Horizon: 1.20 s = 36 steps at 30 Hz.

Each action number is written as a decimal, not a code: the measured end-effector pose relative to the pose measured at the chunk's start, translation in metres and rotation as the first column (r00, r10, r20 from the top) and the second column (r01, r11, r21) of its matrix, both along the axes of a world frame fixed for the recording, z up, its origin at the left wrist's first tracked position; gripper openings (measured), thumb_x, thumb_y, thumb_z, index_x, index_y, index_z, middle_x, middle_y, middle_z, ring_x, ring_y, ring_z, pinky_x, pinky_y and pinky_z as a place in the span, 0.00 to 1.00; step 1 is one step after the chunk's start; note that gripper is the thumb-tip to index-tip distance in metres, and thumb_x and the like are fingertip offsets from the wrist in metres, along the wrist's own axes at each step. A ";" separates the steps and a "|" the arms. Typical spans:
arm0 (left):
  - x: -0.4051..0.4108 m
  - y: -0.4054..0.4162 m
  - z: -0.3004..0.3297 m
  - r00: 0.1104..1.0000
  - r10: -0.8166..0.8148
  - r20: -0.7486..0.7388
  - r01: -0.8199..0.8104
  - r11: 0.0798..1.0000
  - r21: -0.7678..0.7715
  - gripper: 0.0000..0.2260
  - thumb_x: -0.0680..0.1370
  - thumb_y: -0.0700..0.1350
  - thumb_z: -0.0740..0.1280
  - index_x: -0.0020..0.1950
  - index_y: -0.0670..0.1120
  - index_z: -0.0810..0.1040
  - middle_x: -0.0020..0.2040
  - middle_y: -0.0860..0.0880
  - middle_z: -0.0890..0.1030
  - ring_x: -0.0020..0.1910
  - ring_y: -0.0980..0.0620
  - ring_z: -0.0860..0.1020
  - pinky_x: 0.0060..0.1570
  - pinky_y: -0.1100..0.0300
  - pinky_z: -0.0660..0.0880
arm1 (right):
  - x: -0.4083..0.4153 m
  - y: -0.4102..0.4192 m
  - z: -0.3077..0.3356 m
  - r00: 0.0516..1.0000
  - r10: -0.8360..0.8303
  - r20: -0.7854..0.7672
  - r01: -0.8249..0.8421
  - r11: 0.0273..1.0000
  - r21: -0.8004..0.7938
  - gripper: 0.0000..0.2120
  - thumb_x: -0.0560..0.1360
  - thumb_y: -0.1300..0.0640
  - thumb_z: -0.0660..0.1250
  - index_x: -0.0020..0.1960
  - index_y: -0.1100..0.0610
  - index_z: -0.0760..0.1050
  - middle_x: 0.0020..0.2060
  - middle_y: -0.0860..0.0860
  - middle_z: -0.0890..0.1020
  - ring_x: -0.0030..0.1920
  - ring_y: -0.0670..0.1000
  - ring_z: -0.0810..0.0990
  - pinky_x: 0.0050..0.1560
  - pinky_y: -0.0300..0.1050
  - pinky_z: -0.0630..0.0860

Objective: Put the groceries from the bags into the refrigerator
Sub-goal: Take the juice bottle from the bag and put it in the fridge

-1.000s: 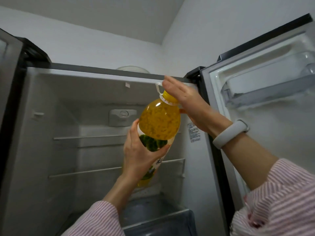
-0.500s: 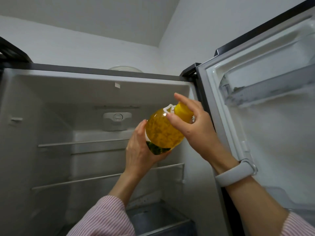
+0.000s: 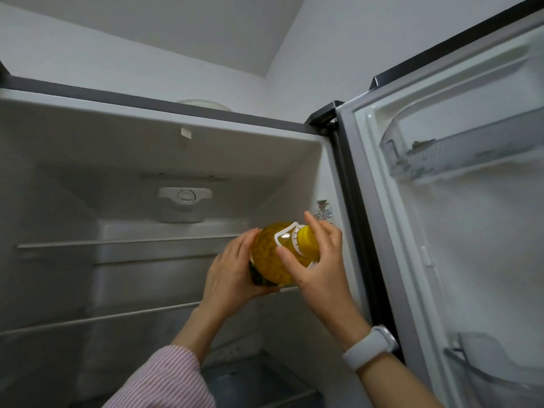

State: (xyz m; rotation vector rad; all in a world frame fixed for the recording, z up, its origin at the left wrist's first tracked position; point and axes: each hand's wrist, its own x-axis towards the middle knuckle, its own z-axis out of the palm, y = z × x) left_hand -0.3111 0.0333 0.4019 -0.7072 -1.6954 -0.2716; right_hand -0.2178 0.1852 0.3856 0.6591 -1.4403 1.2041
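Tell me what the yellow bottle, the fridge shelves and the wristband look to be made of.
Bottle: clear plastic by the look, glossy, yellow liquid showing through; opaque yellow cap with a white plastic carry ring.
Shelves: probably glass, pale trim along the front edge; blur leaves it open.
Wristband: matte off-white, likely silicone.

Pink-striped sleeve [image 3: 164, 381], pale grey wristband [image 3: 369, 347]

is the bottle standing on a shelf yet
No, both hands, left hand and right hand, hold the bottle tilted in the air above the shelf.
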 end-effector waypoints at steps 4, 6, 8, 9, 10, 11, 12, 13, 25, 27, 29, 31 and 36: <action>-0.010 -0.001 0.001 0.985 0.009 0.172 -0.006 1.000 -0.018 0.50 0.60 0.56 0.78 0.75 0.55 0.53 0.67 0.48 0.63 0.65 0.49 0.63 0.57 0.53 0.72 | -0.021 -0.007 -0.010 1.000 -0.022 0.014 0.023 0.999 -0.027 0.29 0.70 0.55 0.71 0.64 0.41 0.60 0.59 0.43 0.59 0.60 0.42 0.65 0.49 0.21 0.68; -0.016 0.001 -0.003 0.964 -0.083 0.253 0.074 0.996 0.048 0.48 0.62 0.52 0.78 0.75 0.55 0.53 0.67 0.48 0.62 0.66 0.50 0.62 0.59 0.55 0.70 | -0.031 -0.010 -0.014 0.998 -0.060 -0.006 0.060 0.998 -0.025 0.28 0.70 0.56 0.71 0.62 0.41 0.60 0.60 0.43 0.58 0.60 0.43 0.64 0.49 0.20 0.68; -0.018 0.000 -0.009 0.946 -0.187 0.264 0.161 0.980 0.116 0.44 0.64 0.49 0.78 0.74 0.54 0.56 0.68 0.48 0.61 0.66 0.51 0.63 0.60 0.59 0.68 | -0.039 -0.010 -0.017 0.995 -0.101 -0.014 0.101 0.995 -0.022 0.29 0.69 0.58 0.72 0.63 0.42 0.61 0.62 0.46 0.58 0.61 0.45 0.63 0.48 0.16 0.65; -0.018 -0.002 -0.014 0.938 -0.230 0.258 0.198 0.969 0.145 0.41 0.66 0.48 0.77 0.73 0.54 0.59 0.68 0.48 0.61 0.66 0.52 0.64 0.60 0.62 0.68 | -0.042 -0.011 -0.018 0.992 -0.126 -0.004 0.126 0.992 -0.023 0.30 0.69 0.59 0.72 0.64 0.44 0.61 0.64 0.48 0.58 0.62 0.45 0.62 0.47 0.15 0.63; -0.019 -0.003 -0.021 0.935 -0.255 0.246 0.219 0.962 0.165 0.38 0.67 0.48 0.76 0.72 0.53 0.61 0.67 0.48 0.61 0.65 0.53 0.64 0.60 0.63 0.67 | -0.044 -0.012 -0.018 0.989 -0.145 0.013 0.145 0.989 -0.027 0.31 0.69 0.59 0.72 0.66 0.47 0.62 0.66 0.51 0.57 0.62 0.45 0.61 0.46 0.14 0.62; -0.019 -0.003 -0.028 0.939 -0.259 0.225 0.223 0.959 0.174 0.36 0.68 0.48 0.75 0.72 0.52 0.62 0.67 0.47 0.62 0.64 0.54 0.64 0.61 0.62 0.68 | -0.046 -0.013 -0.018 0.987 -0.158 0.027 0.159 0.986 -0.038 0.31 0.69 0.59 0.72 0.67 0.49 0.62 0.67 0.52 0.57 0.62 0.46 0.61 0.45 0.13 0.62; -0.019 -0.001 -0.035 0.947 -0.254 0.196 0.221 0.959 0.175 0.34 0.69 0.49 0.74 0.71 0.51 0.63 0.66 0.47 0.63 0.63 0.56 0.64 0.60 0.62 0.69 | -0.050 -0.016 -0.017 0.985 -0.170 0.031 0.171 0.984 -0.055 0.31 0.69 0.59 0.72 0.68 0.50 0.62 0.68 0.53 0.56 0.63 0.46 0.61 0.46 0.13 0.61; -0.020 0.001 -0.039 0.955 -0.246 0.167 0.215 0.960 0.181 0.33 0.69 0.49 0.73 0.71 0.51 0.64 0.66 0.47 0.65 0.61 0.56 0.65 0.59 0.62 0.69 | -0.053 -0.018 -0.015 0.983 -0.183 0.022 0.184 0.980 -0.068 0.32 0.69 0.59 0.72 0.69 0.51 0.62 0.68 0.53 0.56 0.64 0.47 0.61 0.49 0.15 0.62; -0.047 -0.001 -0.012 0.912 -0.188 0.364 0.122 0.973 0.197 0.23 0.75 0.42 0.67 0.70 0.51 0.67 0.64 0.49 0.74 0.63 0.51 0.73 0.62 0.58 0.69 | -0.111 -0.009 -0.041 0.772 -0.631 -0.071 0.604 0.696 0.388 0.30 0.78 0.41 0.44 0.74 0.55 0.46 0.73 0.53 0.44 0.73 0.58 0.43 0.72 0.56 0.49; -0.044 -0.003 -0.020 0.923 -0.252 0.292 0.212 0.964 0.161 0.25 0.76 0.41 0.65 0.71 0.54 0.64 0.68 0.52 0.70 0.65 0.55 0.69 0.62 0.62 0.64 | -0.117 -0.002 -0.051 0.737 -0.665 -0.121 0.655 0.659 0.370 0.28 0.79 0.44 0.41 0.74 0.58 0.45 0.73 0.56 0.51 0.74 0.57 0.48 0.75 0.54 0.45; -0.042 -0.001 -0.026 0.872 -0.319 0.371 0.307 0.947 0.091 0.26 0.78 0.44 0.61 0.72 0.62 0.56 0.71 0.55 0.65 0.66 0.60 0.65 0.64 0.61 0.63 | -0.120 0.000 -0.059 0.756 -0.639 -0.142 0.640 0.678 0.362 0.29 0.77 0.49 0.47 0.74 0.59 0.42 0.73 0.56 0.51 0.75 0.51 0.45 0.73 0.48 0.41; -0.043 0.003 -0.027 0.813 -0.373 0.447 0.365 0.925 0.107 0.23 0.77 0.54 0.56 0.69 0.69 0.52 0.73 0.56 0.62 0.66 0.61 0.64 0.66 0.57 0.65 | -0.123 -0.001 -0.060 0.775 -0.613 -0.151 0.621 0.698 0.356 0.30 0.75 0.52 0.49 0.74 0.59 0.43 0.73 0.55 0.51 0.75 0.48 0.43 0.73 0.45 0.40; -0.052 0.011 -0.025 0.904 -0.081 0.419 0.097 0.995 -0.017 0.21 0.81 0.57 0.50 0.74 0.60 0.52 0.76 0.54 0.55 0.71 0.53 0.63 0.67 0.51 0.64 | -0.129 0.000 -0.057 0.814 -0.565 -0.134 0.566 0.723 0.396 0.32 0.72 0.51 0.49 0.72 0.59 0.43 0.72 0.51 0.51 0.74 0.49 0.49 0.74 0.46 0.47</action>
